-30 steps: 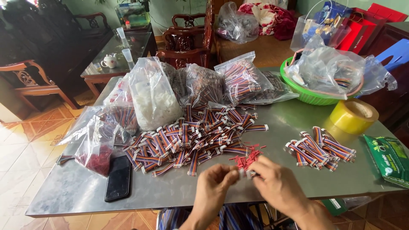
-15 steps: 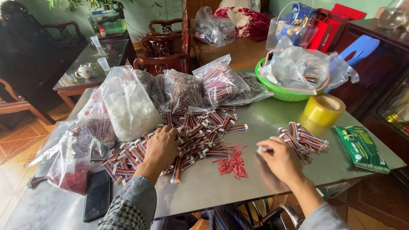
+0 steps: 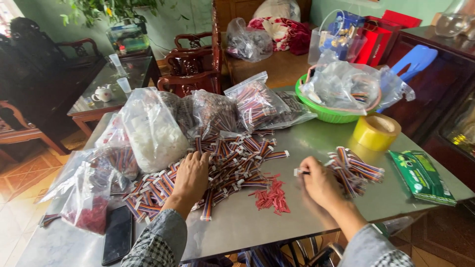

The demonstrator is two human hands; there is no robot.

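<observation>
Wire bundles point(image 3: 232, 163) lie heaped mid-table; our left hand point(image 3: 190, 178) presses flat on them, while our right hand point(image 3: 319, 183) seemingly pinches one connector point(image 3: 301, 172). We should pick singly, keeping piles apart.

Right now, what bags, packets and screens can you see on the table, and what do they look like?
Green packet: flat, rectangular, at the right table edge.
Phone: black, dark screen, front left.
Clear bag of white pieces: bulging, beyond the left hand.
Clear bag of red pieces: far left.
Green basket: round, holding clear bags, back right.
</observation>
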